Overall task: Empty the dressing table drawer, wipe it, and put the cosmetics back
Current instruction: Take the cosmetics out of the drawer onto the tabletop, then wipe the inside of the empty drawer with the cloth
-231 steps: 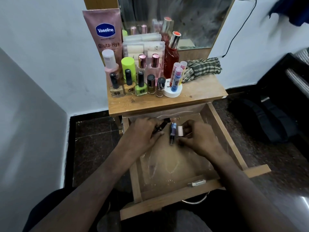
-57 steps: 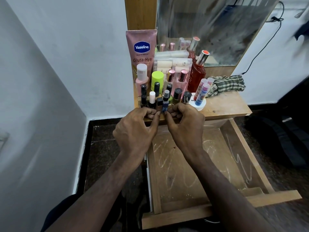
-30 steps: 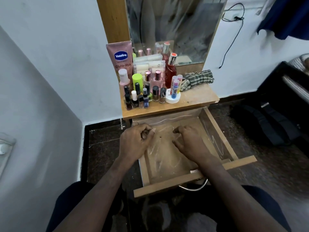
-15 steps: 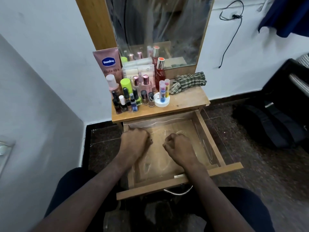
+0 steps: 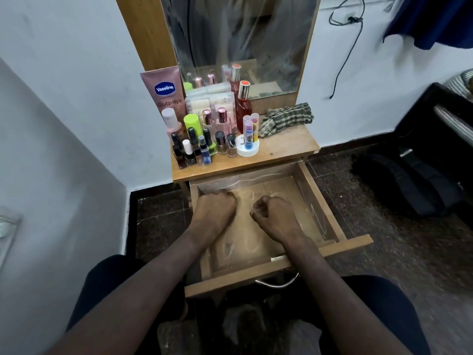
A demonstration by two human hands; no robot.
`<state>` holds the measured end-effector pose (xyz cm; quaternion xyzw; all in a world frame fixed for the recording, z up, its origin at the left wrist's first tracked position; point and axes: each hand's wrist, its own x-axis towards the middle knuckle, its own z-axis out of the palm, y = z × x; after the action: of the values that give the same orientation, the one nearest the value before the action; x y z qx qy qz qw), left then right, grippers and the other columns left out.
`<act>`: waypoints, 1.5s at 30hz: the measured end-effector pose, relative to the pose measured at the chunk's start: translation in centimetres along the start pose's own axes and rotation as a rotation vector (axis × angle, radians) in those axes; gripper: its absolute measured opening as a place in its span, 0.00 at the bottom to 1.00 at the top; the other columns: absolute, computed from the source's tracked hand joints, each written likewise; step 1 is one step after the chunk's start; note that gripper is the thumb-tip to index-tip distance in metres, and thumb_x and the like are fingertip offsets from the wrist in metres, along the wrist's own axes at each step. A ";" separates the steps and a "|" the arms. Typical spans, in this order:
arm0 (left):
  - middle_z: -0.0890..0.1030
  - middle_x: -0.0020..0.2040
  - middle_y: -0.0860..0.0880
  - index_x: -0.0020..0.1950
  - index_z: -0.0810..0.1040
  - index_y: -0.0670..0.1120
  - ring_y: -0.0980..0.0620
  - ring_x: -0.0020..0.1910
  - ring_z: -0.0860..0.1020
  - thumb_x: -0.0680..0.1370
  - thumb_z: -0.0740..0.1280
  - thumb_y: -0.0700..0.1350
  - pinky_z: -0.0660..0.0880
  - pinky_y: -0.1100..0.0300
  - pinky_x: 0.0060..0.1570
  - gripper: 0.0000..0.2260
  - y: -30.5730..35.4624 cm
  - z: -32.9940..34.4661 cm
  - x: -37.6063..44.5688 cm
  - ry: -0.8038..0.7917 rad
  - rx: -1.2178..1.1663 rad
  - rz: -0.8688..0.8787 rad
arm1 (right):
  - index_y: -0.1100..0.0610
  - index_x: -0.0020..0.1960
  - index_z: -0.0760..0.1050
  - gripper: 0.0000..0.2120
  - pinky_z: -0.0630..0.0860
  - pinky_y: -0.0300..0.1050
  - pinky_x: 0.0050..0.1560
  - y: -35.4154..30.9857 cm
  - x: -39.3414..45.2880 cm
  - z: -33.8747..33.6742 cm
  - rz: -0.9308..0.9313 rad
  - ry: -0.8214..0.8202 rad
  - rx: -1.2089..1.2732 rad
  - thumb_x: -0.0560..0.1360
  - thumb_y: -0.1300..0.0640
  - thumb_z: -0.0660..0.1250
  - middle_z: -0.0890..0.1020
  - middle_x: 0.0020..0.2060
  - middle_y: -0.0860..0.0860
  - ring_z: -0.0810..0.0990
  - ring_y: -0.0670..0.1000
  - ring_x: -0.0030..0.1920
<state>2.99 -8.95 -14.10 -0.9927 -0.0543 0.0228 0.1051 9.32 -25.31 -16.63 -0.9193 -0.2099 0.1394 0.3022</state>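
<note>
The wooden drawer is pulled out and lined with a clear plastic sheet; no cosmetics show inside it. My left hand rests curled at the drawer's back left. My right hand is a loose fist over the drawer's middle. Whether either hand pinches the plastic liner is unclear. The cosmetics stand crowded on the left of the dressing table top: nail polish bottles, a pink Vaseline tube, a red perfume bottle. A checked cloth lies bunched at the back right of the top.
A mirror rises behind the table top. White walls close in on the left. A dark bag lies on the floor to the right, with dark furniture behind it. The drawer's metal handle hangs above my lap.
Both hands set small bottles on the table top's left front, then dropped into the drawer. In the last half second they stay curled over the drawer floor, hardly moving.
</note>
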 end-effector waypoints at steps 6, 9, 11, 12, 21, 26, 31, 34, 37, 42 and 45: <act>0.75 0.54 0.53 0.61 0.73 0.48 0.55 0.46 0.75 0.88 0.55 0.51 0.69 0.60 0.44 0.11 -2.9 0.6 -2.1 0.173 -0.576 0.018 | 0.54 0.55 0.83 0.10 0.79 0.47 0.57 -0.3 -0.2 -0.3 -0.048 0.051 -0.001 0.77 0.51 0.75 0.85 0.48 0.51 0.83 0.50 0.50; 0.74 0.49 0.54 0.55 0.73 0.49 0.60 0.45 0.71 0.88 0.57 0.45 0.66 0.67 0.46 0.06 -3.7 1.2 -3.4 0.247 -0.790 0.034 | 0.55 0.56 0.83 0.10 0.81 0.48 0.55 -0.4 0.0 -0.5 -0.077 0.087 0.011 0.77 0.52 0.75 0.84 0.50 0.51 0.83 0.49 0.48; 0.75 0.48 0.55 0.54 0.74 0.49 0.60 0.45 0.71 0.88 0.58 0.45 0.66 0.70 0.45 0.07 -3.9 1.3 -2.9 0.288 -0.825 0.027 | 0.54 0.57 0.83 0.10 0.82 0.47 0.54 -0.9 -0.1 -0.5 -0.099 0.113 0.020 0.78 0.52 0.75 0.84 0.51 0.50 0.82 0.47 0.47; 0.76 0.48 0.56 0.54 0.75 0.50 0.60 0.45 0.72 0.88 0.58 0.45 0.66 0.70 0.44 0.07 -3.8 1.4 -2.4 0.306 -0.810 0.019 | 0.54 0.58 0.83 0.11 0.82 0.46 0.53 -1.1 -0.2 -0.5 -0.116 0.128 0.016 0.78 0.52 0.75 0.84 0.52 0.50 0.82 0.46 0.47; 0.84 0.44 0.63 0.51 0.86 0.57 0.63 0.44 0.81 0.81 0.69 0.56 0.75 0.68 0.41 0.07 -5.2 2.4 -0.1 0.340 -1.042 -0.075 | 0.55 0.50 0.83 0.03 0.75 0.39 0.49 -3.5 1.1 -5.8 -0.276 0.602 -0.028 0.77 0.61 0.73 0.84 0.46 0.48 0.79 0.46 0.45; 0.84 0.47 0.67 0.54 0.86 0.60 0.69 0.45 0.80 0.82 0.69 0.56 0.68 0.73 0.37 0.06 -5.4 3.0 0.5 0.303 -1.010 -0.100 | 0.57 0.58 0.82 0.12 0.72 0.49 0.60 -3.4 8.6 -9.3 -0.226 0.716 -0.139 0.77 0.62 0.67 0.83 0.55 0.54 0.78 0.55 0.56; 0.85 0.48 0.69 0.57 0.85 0.59 0.71 0.47 0.82 0.84 0.68 0.53 0.75 0.69 0.43 0.07 -5.4 2.8 0.6 0.271 -1.063 -0.108 | 0.55 0.71 0.75 0.21 0.73 0.57 0.67 -2.9 14.8 -10.5 -0.216 0.428 -0.385 0.78 0.62 0.62 0.80 0.65 0.56 0.76 0.61 0.65; 0.85 0.48 0.70 0.58 0.85 0.59 0.65 0.42 0.82 0.83 0.69 0.52 0.76 0.66 0.40 0.07 -5.5 2.8 0.5 0.255 -1.063 -0.120 | 0.53 0.74 0.73 0.22 0.73 0.59 0.66 -2.2 15.3 -11.0 -0.275 0.351 -0.500 0.80 0.57 0.63 0.79 0.65 0.57 0.74 0.63 0.66; 0.84 0.48 0.68 0.59 0.85 0.58 0.66 0.42 0.81 0.81 0.71 0.49 0.71 0.71 0.39 0.08 -5.5 2.8 0.3 0.274 -1.032 -0.110 | 0.51 0.73 0.75 0.21 0.73 0.61 0.62 -2.0 15.6 -12.0 -0.249 0.332 -0.598 0.82 0.50 0.65 0.77 0.65 0.57 0.72 0.65 0.65; 0.84 0.46 0.64 0.56 0.84 0.59 0.63 0.40 0.80 0.80 0.71 0.55 0.72 0.66 0.37 0.06 -5.4 2.4 -0.1 0.280 -0.952 -0.090 | 0.56 0.67 0.76 0.19 0.71 0.61 0.61 -1.9 13.3 -12.5 -0.116 0.337 -0.703 0.82 0.45 0.65 0.77 0.62 0.60 0.72 0.65 0.64; 0.83 0.45 0.64 0.55 0.84 0.60 0.65 0.40 0.80 0.80 0.70 0.56 0.74 0.65 0.39 0.06 -5.3 2.1 -0.3 0.271 -0.914 -0.073 | 0.58 0.62 0.76 0.18 0.72 0.62 0.58 -1.5 9.5 -11.9 -0.030 0.467 -0.623 0.83 0.44 0.64 0.78 0.58 0.60 0.74 0.66 0.60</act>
<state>2.08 -3.43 -15.03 -0.9286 -0.0795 -0.1368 -0.3356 21.75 -25.69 -7.67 -0.9709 -0.1811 -0.1485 0.0501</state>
